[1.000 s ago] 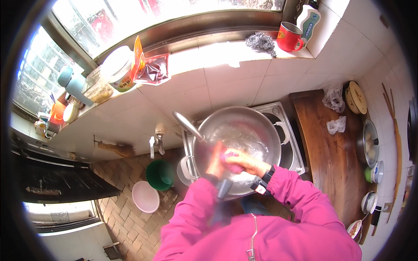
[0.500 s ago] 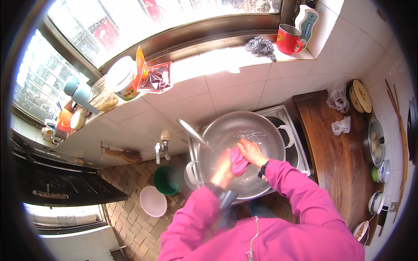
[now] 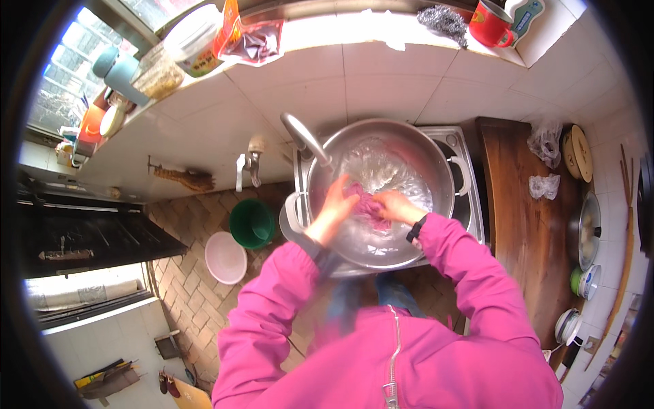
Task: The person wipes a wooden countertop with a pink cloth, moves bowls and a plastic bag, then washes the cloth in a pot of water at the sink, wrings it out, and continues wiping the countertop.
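Observation:
A pink cloth (image 3: pixel 368 208) lies bunched in a large metal basin (image 3: pixel 334 247) with two white side handles, at the surface of rippling water (image 3: pixel 381 178). My left hand (image 3: pixel 335 206) grips the cloth's left side, fingers curled into it. On the other side my right hand (image 3: pixel 400 206), with a black band at the wrist, is closed on the cloth too. Just above my left hand hangs the end of a curved metal faucet (image 3: pixel 305 138). The basin sits over a steel sink (image 3: pixel 458 140). My fingertips are partly hidden by cloth and water.
Right of the sink stands a brown wooden counter (image 3: pixel 524 259) with crumpled plastic bags, a lidded pot and bowls along the wall. A green bucket (image 3: pixel 252 223) and pale pink basin (image 3: pixel 226 258) are on the brick floor. The window ledge holds a red mug (image 3: pixel 489 26) and steel wool (image 3: pixel 443 24).
My hands have lowered the twisted cloth into the water and moved slightly apart, the cloth loosening between them. The water is now churned. The view has shifted downward.

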{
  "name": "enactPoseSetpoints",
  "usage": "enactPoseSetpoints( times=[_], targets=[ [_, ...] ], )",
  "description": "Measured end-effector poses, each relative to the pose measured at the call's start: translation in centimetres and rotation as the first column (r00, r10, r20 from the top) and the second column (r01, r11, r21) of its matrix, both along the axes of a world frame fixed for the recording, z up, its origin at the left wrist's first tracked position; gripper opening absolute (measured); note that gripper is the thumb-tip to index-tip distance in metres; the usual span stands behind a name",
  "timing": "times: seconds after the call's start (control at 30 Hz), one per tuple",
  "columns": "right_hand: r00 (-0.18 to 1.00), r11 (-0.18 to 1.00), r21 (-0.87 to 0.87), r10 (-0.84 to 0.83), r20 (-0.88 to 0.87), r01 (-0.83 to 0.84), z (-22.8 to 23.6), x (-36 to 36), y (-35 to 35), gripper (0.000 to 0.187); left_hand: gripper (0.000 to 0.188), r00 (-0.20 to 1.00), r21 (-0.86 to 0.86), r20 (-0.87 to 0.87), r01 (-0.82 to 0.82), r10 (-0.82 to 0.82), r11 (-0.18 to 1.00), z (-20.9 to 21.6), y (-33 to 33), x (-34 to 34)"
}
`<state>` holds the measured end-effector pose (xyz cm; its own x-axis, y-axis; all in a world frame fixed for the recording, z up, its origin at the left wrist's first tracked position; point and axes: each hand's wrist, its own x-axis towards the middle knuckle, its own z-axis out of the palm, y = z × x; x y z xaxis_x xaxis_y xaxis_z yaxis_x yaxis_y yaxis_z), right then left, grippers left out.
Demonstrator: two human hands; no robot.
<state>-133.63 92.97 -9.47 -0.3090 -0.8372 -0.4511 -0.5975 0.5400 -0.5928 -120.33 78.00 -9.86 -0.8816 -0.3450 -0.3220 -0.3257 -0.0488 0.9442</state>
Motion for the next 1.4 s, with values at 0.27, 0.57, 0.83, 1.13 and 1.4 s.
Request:
enactPoseSetpoints(
  times=[0.27,0.57,0.83,1.13,1.4],
  targets=[
    [0.964,0.812,-0.582,0.191,0.186,-0.048,14.3,-1.9,-0.8,0.025,0.033,0.86,0.129,-0.342,0.443,-0.379,0.887,10.2,-1.2,-2.1],
    [0.999,0.702,-0.712,-0.006,-0.045,-0.027,23.0,-2.0,2.1,0.02,0.01,0.892,-0.386,-0.343,0.152,-0.295,0.91,18.6,-0.7,-4.2],
    [0.984,0.598,-0.801,-0.157,-0.088,0.024,24.4,-4.1,3.5,0.017,0.013,0.803,-0.459,-0.531,-0.003,-0.271,0.889,21.3,-0.8,-6.1],
    [0.982,0.886,-0.443,0.058,-0.179,-0.133,5.7,-3.1,2.6,0.025,0.021,0.933,-0.528,0.058,0.331,-0.356,0.782,2.9,1.2,-4.4],
    [0.927,0.909,0.184,0.372,0.038,-0.373,-7.6,0.4,3.9,0.039,0.03,0.643,-0.316,0.49,0.76,-0.589,0.568,-11.0,6.0,-1.7]
  ],
)
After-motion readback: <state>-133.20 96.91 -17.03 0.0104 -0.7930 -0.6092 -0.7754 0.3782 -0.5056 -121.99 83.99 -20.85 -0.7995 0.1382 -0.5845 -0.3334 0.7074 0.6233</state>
